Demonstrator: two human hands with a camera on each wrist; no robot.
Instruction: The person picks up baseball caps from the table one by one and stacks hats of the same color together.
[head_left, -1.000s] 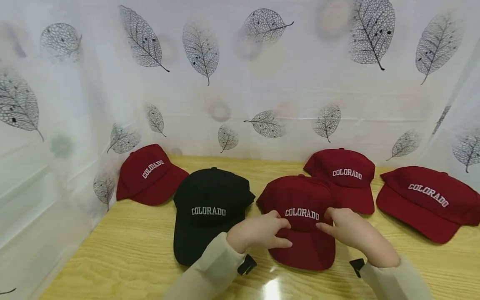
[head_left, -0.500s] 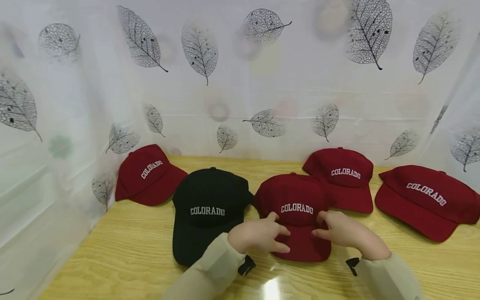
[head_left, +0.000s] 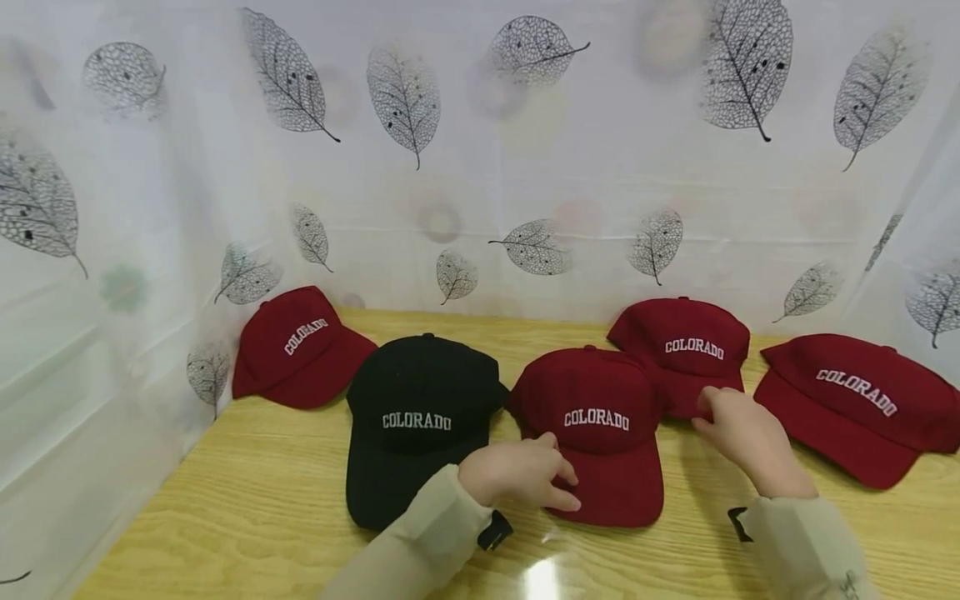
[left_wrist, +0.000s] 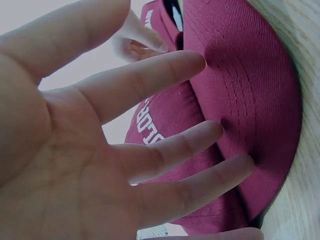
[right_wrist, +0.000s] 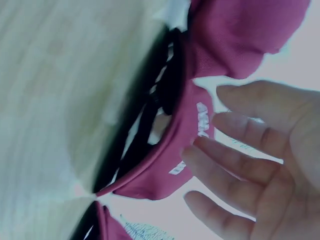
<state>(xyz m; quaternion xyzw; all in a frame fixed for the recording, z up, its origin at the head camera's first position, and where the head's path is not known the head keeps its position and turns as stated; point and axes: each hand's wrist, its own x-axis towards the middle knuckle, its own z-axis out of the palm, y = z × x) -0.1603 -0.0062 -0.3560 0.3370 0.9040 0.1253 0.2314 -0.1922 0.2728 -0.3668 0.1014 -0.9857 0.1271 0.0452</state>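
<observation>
The right hand (head_left: 750, 437) has left the front red cap (head_left: 611, 482) and moved near the rear red cap (head_left: 686, 327).

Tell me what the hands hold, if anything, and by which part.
Nothing is held: the left hand only touches the brim of the middle maroon COLORADO cap; the right hand grips nothing.

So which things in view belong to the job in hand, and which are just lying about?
Likely in the job:
middle red cap, left grip at its brim
red cap behind it, right grip close by, contact unclear

Apparently just lying about:
black cap
far-left red cap
far-right red cap
</observation>
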